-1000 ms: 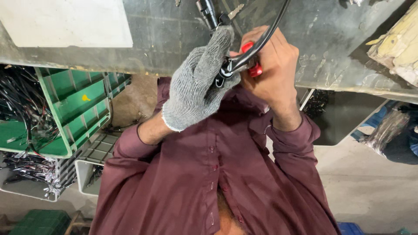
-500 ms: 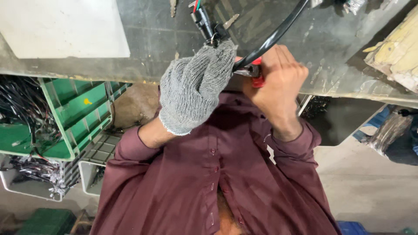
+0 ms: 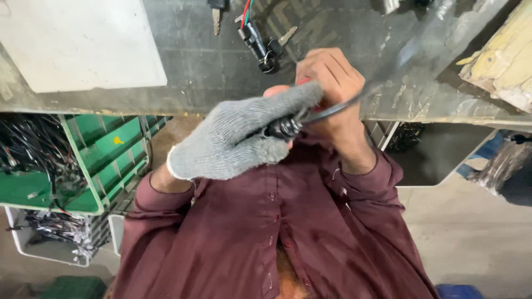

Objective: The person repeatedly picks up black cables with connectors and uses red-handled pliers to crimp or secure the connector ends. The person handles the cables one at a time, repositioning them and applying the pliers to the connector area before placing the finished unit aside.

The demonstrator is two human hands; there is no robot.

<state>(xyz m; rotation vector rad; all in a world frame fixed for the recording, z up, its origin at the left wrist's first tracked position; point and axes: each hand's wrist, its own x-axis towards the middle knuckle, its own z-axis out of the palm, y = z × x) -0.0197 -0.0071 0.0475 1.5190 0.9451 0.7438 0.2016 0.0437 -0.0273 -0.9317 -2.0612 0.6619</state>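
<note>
1. Hands first: we've got the left hand (image 3: 244,141) in a grey knit glove and the right hand (image 3: 327,91) bare, both pressed together just off the near edge of the desk (image 3: 183,61).
2. The left hand is closed around a small black connector (image 3: 282,128), fingers wrapped over it, glove fingertip poking up against the right hand.
3. From that connector a black cable (image 3: 338,108) runs out to the right and up, blurry past the right hand. The right hand is curled tight around the cable, and a bit of red shows under its fingers; we can't tell what that red thing is.
4. So the connector and cable sit right between the two hands, in the air, in front of our maroon shirt (image 3: 277,232), not resting on the desk.
5. On the desk farther away: a black ignition-type switch (image 3: 256,41) with red and green wires and a key (image 3: 288,36) beside it, another key (image 3: 216,16) to the left, and a white sheet (image 3: 83,41) at far left.
6. Left of us, below the desk, a green crate (image 3: 94,160) with bundles of black wires (image 3: 27,149).
</note>
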